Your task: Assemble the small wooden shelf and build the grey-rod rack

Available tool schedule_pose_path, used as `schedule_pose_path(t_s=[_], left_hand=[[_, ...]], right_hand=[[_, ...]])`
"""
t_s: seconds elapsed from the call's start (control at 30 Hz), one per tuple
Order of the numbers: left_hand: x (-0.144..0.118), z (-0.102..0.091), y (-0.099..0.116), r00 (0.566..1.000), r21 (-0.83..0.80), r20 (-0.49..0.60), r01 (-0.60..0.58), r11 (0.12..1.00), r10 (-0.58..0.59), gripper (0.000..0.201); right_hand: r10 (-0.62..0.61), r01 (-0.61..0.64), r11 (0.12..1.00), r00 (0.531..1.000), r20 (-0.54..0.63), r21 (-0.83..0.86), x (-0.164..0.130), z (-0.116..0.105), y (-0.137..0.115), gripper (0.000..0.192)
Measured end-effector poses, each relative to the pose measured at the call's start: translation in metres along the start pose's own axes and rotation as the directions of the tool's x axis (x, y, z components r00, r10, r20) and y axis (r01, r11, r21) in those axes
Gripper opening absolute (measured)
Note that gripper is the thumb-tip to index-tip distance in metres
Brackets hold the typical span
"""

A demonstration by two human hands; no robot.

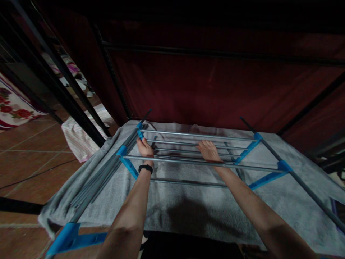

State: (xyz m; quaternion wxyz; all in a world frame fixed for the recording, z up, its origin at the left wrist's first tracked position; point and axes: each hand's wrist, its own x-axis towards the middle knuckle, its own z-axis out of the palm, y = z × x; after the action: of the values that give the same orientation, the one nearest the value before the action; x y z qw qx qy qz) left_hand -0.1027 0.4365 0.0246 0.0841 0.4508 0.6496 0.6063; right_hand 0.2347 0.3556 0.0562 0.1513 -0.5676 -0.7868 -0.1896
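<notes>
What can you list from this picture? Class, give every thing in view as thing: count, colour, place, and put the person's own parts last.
drying rack: one, grey metal rods with blue plastic joints, centre, lying across the towel
towel: one, grey, spread under the rack
curtain: one, dark red, behind the rack
black bars: several, black, upper left, slanting
striped cloth: one, pale pink and white, on the floor at left
floral fabric: one, white with red flowers, far left
floor tiles: many, terracotta, left
wristband: one, black, on the left wrist
left hand: one, gripping a rod by a blue joint
right hand: one, resting on the rods

A home: terracotta floor tiles (29, 158), floral cloth (13, 106), drying rack (194, 158).
</notes>
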Motion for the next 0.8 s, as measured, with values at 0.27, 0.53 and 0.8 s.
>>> schedule_pose_path(t_s=[0.27, 0.53, 0.8], left_hand=[[0.001, 0.003, 0.003, 1.000, 0.063, -0.030, 0.000, 0.998, 0.002, 0.031], [-0.001, -0.002, 0.008, 0.999, 0.158, 0.017, 0.024, 0.987, -0.027, 0.034], [-0.001, -0.004, 0.013, 1.000, 0.153, 0.018, 0.002, 0.988, -0.005, 0.030]], right_hand=[[-0.044, 0.044, 0.999, 0.999, 0.025, -0.007, 0.004, -0.003, 0.003, 0.022], [-0.060, 0.060, 0.998, 0.998, 0.027, 0.014, 0.004, -0.005, 0.005, 0.022], [0.019, -0.018, 0.991, 1.000, -0.007, 0.135, 0.002, -0.002, 0.000, 0.028]])
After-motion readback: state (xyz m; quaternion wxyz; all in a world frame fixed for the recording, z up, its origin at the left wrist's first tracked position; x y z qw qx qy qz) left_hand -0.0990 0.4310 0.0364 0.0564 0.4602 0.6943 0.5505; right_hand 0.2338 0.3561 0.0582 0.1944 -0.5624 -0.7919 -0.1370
